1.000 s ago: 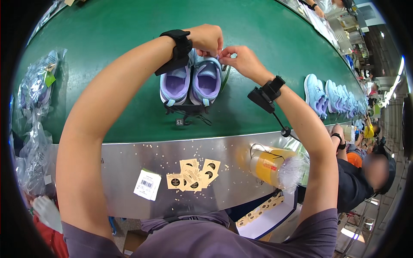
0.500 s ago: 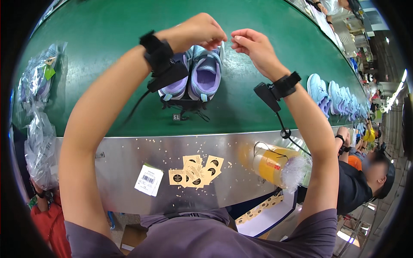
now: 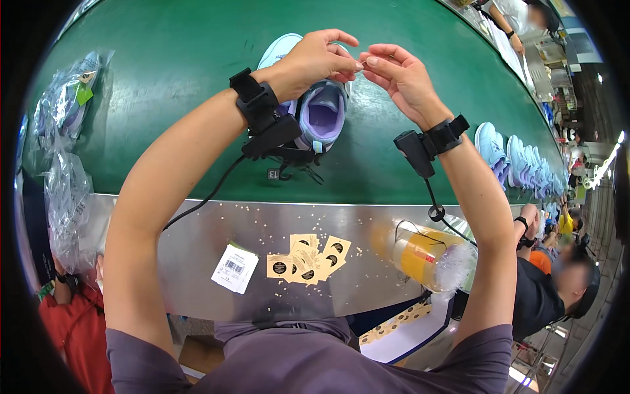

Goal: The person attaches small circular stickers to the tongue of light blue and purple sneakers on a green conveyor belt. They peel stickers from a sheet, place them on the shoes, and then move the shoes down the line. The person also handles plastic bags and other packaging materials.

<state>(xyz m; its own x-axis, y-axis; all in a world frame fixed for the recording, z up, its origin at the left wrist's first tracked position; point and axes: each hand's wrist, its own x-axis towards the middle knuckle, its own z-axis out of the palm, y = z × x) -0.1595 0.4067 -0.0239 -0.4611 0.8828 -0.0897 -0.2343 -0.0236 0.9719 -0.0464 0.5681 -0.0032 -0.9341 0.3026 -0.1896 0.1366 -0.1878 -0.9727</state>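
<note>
1. The pair of light blue shoes (image 3: 323, 113) sits upright on the green surface (image 3: 164, 79), side by side, mostly below and to the left of where the 2 hands meet.
2. Their long axes run away from the person: heels near, toes far. The left shoe (image 3: 278, 48) shows mainly its pale toe; the wrist device (image 3: 275, 136) covers much of its heel end. The right shoe (image 3: 319, 141) leans a little rightward toward its toe, which the left hand (image 3: 316, 58) largely hides.
3. The left hand is nearer, reaching across above the front of the pair. Its upper fingers are apart and its thumb points right; whether it pinches anything is too small to make out.
4. The right hand (image 3: 407, 77) hangs just right of the right shoe's front, thumb and fingers curled leftward, tips close to the left thumb. Its grip, if any, is also unclear.
5. On the person's side, the metal edge (image 3: 187, 285) carries cream cards (image 3: 305, 264) and white labels (image 3: 234, 268), well apart from both hands.
</note>
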